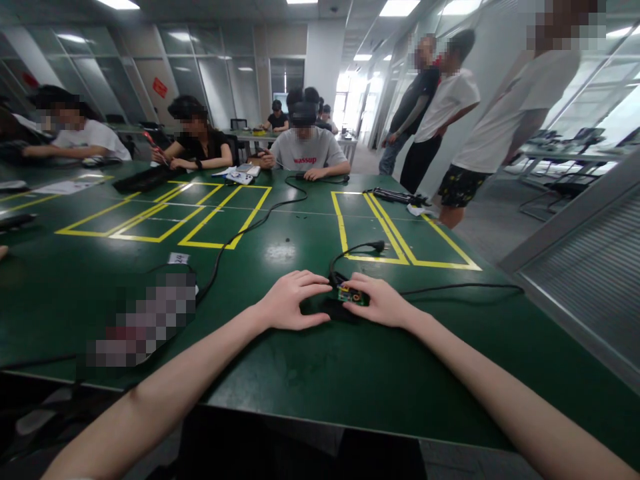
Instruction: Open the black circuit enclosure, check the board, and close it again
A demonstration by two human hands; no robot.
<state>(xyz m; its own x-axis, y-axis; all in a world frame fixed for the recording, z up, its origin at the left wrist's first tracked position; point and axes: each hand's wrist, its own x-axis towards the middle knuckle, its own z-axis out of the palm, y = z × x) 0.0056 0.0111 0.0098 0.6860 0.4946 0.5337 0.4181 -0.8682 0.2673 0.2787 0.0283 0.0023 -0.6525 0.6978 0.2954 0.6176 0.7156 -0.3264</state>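
A small green circuit board (345, 294) with an orange coil on it is between the thumb and fingers of my right hand (380, 301). My left hand (293, 299) is just left of the board, thumb and fingers spread apart, with nothing between them. Beneath the board lies a flat black piece (340, 311), partly covered by my right fingers; its kind is unclear. A black power cord runs up behind the board to a plug (377, 246) lying on the table.
The green table (310, 380) carries yellow tape rectangles (370, 259). Another black cord (216, 267) crosses it on the left, by a blurred-out object (145, 320) and a paper tag (179, 259). Black tools (397, 196) lie farther back. Several people sit opposite; others stand at right.
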